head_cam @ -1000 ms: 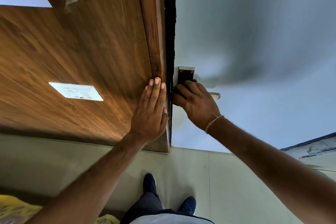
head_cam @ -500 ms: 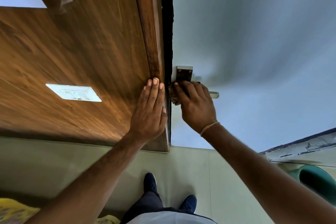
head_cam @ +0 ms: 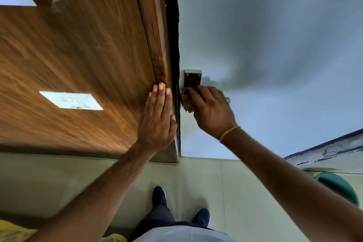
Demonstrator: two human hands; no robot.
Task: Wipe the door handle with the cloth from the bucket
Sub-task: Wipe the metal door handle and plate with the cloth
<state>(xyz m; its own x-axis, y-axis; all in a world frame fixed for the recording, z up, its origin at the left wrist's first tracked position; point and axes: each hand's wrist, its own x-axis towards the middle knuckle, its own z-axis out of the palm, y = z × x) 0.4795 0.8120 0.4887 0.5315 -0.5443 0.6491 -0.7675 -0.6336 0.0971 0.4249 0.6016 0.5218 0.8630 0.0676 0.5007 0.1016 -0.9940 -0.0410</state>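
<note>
Since a second ago the right hand has slid toward the door edge along the door handle, knuckles rotated up; left hand hasn't budged. Bucket has come into frame lower right as the head turned.

Head view, only one available:
- Right hand fingers curled, clamped over the cloth, which is bunched against the lever root just below the metal backplate. Only a brownish wad of cloth shows at the fingertips; rest hidden under the palm. Lever tip pokes out past the knuckles.
- Left hand flat, fingers straight and together, holding nothing, pressed on the wooden frame beside the dark gap.
- Thread band on the right wrist.

Risks, my read:
- Pushing down while wiping could trip the latch and swing the door; left hand sits right at the jamb, pinch hazard.
- Cloth is small and wadded, could slip out on the stroke back toward the tip.
- If the cloth is wet, drips onto smooth tile underfoot.

Surroundings: pale grey painted door, wood-grain panel with a white switch plate, light floor tiles, green bucket near the wall, well apart from the handle. Dark shoes below. Something yellow at bottom left, can't identify.
</note>
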